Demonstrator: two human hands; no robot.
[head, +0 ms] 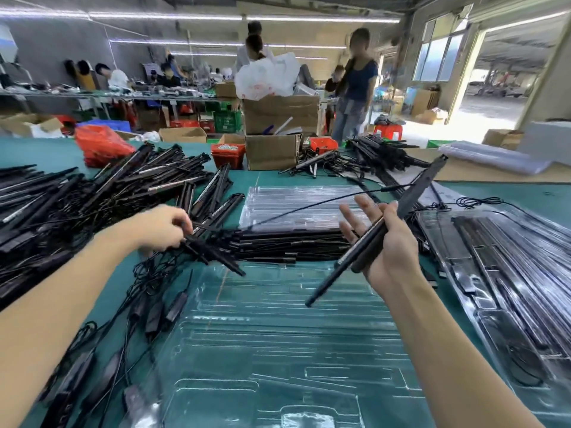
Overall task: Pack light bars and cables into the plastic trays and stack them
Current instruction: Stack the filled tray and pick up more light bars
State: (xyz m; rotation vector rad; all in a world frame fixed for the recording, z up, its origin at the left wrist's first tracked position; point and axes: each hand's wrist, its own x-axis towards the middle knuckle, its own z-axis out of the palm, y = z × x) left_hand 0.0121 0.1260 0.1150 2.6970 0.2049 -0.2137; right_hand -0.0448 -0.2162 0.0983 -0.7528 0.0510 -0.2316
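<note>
A clear plastic tray (287, 335) lies on the green table right in front of me, its slots bare. My left hand (160, 228) grips a black light bar (216, 254) pulled from the big heap of bars (92, 193) on the left. My right hand (386, 242) holds two black light bars (364, 251) slanting up to the right, thumb curled over them and the fingers spread; a thin cable (309, 206) arcs from them. A row of bars (284, 245) lies just beyond the tray. On the right sits a filled tray (506, 273).
A stack of clear trays (296, 205) stands in the middle behind the bars. Cables with black boxes (154, 310) trail at the tray's left edge. Cardboard boxes (272, 149), a red basket (227, 154) and another bar pile (380, 152) line the far edge. A person (355, 84) stands beyond.
</note>
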